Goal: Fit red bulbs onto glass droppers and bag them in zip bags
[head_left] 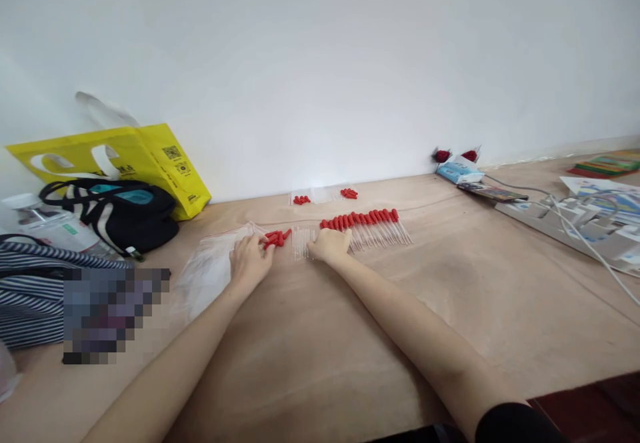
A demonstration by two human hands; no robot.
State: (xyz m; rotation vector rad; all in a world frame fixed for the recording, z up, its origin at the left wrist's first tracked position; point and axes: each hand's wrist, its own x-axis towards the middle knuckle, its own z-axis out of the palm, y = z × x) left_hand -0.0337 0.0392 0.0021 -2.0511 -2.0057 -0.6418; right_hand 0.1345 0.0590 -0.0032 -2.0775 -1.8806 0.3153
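My left hand [250,262] is at a small pile of red pieces [277,238], its fingertips touching the near side; whether it grips one is too small to tell. Clear plastic bags [210,266] lie beside and under it. My right hand [330,244] rests with curled fingers beside a row of thin clear sticks [301,242]; what its fingers hold, if anything, is hidden. Right of it runs a row of clear sticks with red tops [373,219], laid side by side.
Two small red piles [301,200] lie on clear bags near the wall. A yellow bag [173,170], a black bag [145,213] and a striped cloth [30,296] stand left. A blue packet [459,170], power strips [570,228] with cables and papers lie right.
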